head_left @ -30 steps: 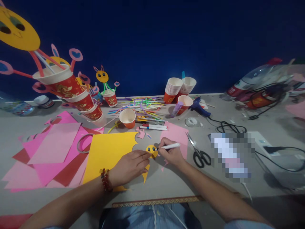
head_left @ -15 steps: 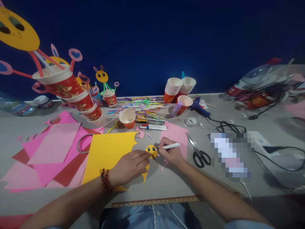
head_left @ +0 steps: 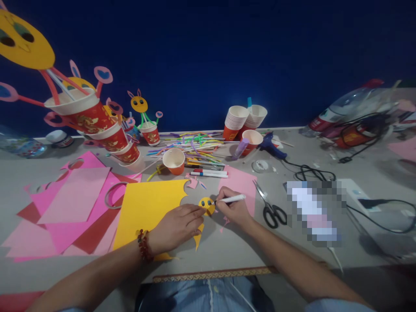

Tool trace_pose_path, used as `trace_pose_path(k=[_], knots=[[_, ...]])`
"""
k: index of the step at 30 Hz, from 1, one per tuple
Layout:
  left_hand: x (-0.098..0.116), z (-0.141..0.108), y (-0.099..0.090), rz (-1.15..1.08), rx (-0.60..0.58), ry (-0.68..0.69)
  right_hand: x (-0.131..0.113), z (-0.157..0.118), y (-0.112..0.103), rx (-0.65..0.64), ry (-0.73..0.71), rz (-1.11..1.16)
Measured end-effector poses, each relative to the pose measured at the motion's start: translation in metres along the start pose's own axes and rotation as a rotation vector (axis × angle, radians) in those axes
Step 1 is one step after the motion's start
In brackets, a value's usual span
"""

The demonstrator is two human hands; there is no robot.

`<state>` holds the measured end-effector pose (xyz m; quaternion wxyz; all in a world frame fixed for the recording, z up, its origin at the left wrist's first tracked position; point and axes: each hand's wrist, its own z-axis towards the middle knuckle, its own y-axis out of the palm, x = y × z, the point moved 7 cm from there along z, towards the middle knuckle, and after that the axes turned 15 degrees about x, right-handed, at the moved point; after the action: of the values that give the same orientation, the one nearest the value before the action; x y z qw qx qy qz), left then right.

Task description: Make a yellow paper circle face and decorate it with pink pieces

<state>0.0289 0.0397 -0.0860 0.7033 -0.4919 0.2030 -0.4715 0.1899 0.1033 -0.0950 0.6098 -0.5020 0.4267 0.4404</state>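
A small yellow paper disc (head_left: 208, 210) with two drawn eyes lies on the grey table. My left hand (head_left: 182, 225) is laid out flat, its fingertips pressing the disc's lower left edge and its palm over a corner of the large yellow sheet (head_left: 146, 203). Pinched in my right hand (head_left: 232, 210) is a white marker (head_left: 232, 199), its dark tip at the right-hand eye. Pointed yellow offcuts (head_left: 198, 241) stick out below my left fingers. Pink paper (head_left: 247, 186) lies under and behind my right hand.
Black-handled scissors (head_left: 274, 214) lie right of my right hand, beside a blurred-out device (head_left: 315, 212). Behind are markers (head_left: 209, 173), a paper cup (head_left: 173, 161), pipe cleaners (head_left: 195, 145), stacked cups (head_left: 236, 119) and a blue glue gun (head_left: 272, 146). Pink sheets (head_left: 76, 195) and finished cup figures (head_left: 94, 115) are left.
Almost nothing differs. The marker tip stays at the right-hand eye with only a very slight shift, and my left hand keeps its place on the disc.
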Motion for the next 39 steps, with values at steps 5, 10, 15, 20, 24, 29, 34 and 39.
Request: trace_pose_path(k=[5, 10, 15, 20, 24, 29, 34, 39], knots=[[0.0011, 0.0010, -0.0019, -0.012, -0.004, 0.002, 0.0006, 0.0003, -0.0003, -0.006, 0.013, 0.030], [0.0007, 0.0015, -0.0018, -0.011, -0.005, 0.001, 0.0004, 0.0005, 0.0012, -0.026, -0.016, -0.001], [0.0008, 0.0012, -0.0013, -0.014, -0.004, 0.007, -0.0016, 0.0003, 0.0013, -0.030, -0.023, -0.008], [-0.0001, 0.0003, -0.0007, -0.024, -0.011, -0.009, -0.0024, 0.0004, -0.0006, -0.002, 0.006, 0.018], [0.0001, -0.0003, 0.0003, -0.016, -0.015, -0.001, -0.0017, -0.0001, 0.0012, -0.027, 0.005, -0.009], [0.0007, 0.0003, -0.0013, -0.022, -0.007, -0.003, -0.0025, 0.0003, 0.0004, -0.013, -0.011, -0.014], [0.0002, 0.0008, -0.0018, -0.027, 0.002, -0.011, -0.0031, 0.0016, -0.0040, 0.058, 0.005, 0.045], [-0.0002, -0.0003, 0.0007, -0.029, 0.006, -0.008, -0.0006, 0.0004, -0.0007, 0.005, 0.025, 0.027]])
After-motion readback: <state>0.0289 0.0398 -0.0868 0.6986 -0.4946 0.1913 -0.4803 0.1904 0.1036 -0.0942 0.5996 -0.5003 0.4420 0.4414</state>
